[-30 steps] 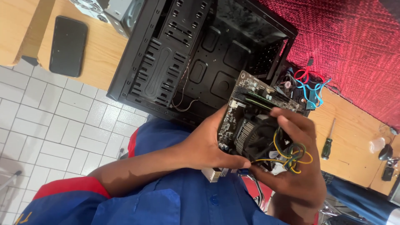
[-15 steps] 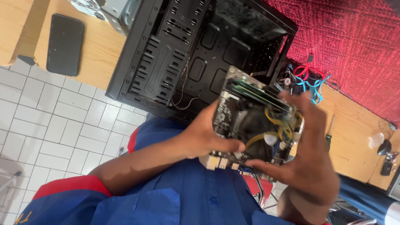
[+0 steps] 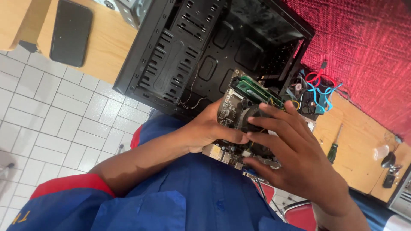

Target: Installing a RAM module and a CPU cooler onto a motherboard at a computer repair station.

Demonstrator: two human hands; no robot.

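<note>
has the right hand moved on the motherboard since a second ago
Yes. The right hand has slid from the board's far corner, near the screwdriver on the bench, across the motherboard, its fingers now covering the fan.

motherboard [image 3: 239, 124] before computer case [image 3: 201, 55] | phone [image 3: 70, 32] left | screwdriver [image 3: 334, 147] right

An open black computer case [image 3: 205, 51] is being carried by the wooden tabletop [image 3: 107, 42], with a dark phone [image 3: 71, 32] lying to one side. A green-handled screwdriver [image 3: 333, 150] and tangled red and blue cables [image 3: 319, 87] are being displayed near a red textured wall [image 3: 364, 47].
</note>
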